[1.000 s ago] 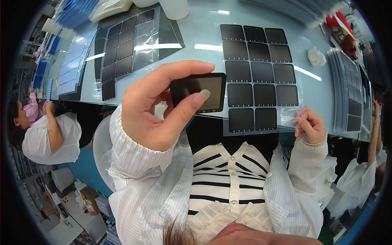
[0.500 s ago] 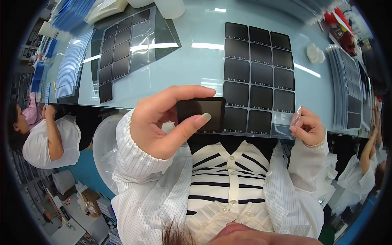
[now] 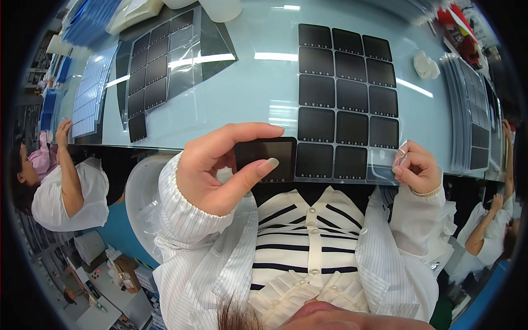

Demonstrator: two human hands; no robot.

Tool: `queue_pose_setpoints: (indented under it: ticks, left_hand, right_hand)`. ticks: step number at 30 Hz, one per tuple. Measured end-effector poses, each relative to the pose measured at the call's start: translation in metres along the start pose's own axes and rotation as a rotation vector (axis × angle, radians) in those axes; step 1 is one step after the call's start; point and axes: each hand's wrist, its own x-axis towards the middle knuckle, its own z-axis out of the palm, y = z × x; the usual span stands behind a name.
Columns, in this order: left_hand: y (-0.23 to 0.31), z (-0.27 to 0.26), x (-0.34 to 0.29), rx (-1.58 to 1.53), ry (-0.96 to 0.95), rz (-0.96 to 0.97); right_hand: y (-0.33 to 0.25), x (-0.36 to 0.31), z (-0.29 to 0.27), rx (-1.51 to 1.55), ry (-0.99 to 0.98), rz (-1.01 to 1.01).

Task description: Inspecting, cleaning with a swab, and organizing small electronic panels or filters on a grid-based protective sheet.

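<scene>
My left hand is closed on a dark glossy rectangular panel with rounded corners and small light marks along its lower edge. The thumb lies across its face and the index finger along its top edge. A clear film sheet lies at the table's near edge, carrying rows of similar dark panels. The held panel is beside the sheet's near left corner; I cannot tell if they touch. At the near right corner, where the film shows bare, my right hand pinches the sheet between thumb and fingers.
Another film sheet with dark panels lies at the far left on a dark sheet, near blue-white striped sheets. A stack of panel sheets and a crumpled white wad are at right. Co-workers sit at left and right.
My left hand and its panel have shifted slightly left. The right hand keeps its pinch on the film corner. The co-worker at left has raised a hand to the table edge.
</scene>
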Motion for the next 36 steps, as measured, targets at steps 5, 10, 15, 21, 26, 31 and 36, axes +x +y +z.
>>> queue_pose_setpoints:
  ticks: [5, 10, 15, 21, 26, 31, 36]
  left_hand:
    - [-0.019, -0.005, 0.01, 0.23, 0.029, 0.048]
    - [-0.043, -0.006, 0.023, 0.63, 0.125, 0.122]
    - [-0.048, -0.011, 0.026, 0.762, 0.118, 0.169]
    - [-0.051, -0.025, 0.023, 0.791, 0.13, 0.147]
    - [-0.06, -0.04, 0.024, 0.836, 0.009, 0.213]
    - [-0.068, -0.042, 0.022, 0.707, 0.044, 0.191]
    - [-0.07, -0.039, 0.023, 0.648, 0.068, 0.162]
  right_hand:
    - [-0.001, 0.001, 0.0, 0.008, 0.007, 0.008]
    - [-0.002, 0.003, 0.003, 0.022, 0.018, 0.008]
    - [-0.002, 0.004, 0.003, 0.042, 0.025, 0.048]
    - [-0.004, 0.011, 0.001, 0.012, 0.006, 0.079]
    - [-0.002, 0.02, -0.004, 0.037, -0.042, 0.091]
    - [-0.008, 0.027, -0.007, 0.07, -0.068, 0.165]
    - [-0.003, 0.022, -0.017, 0.037, -0.141, 0.193]
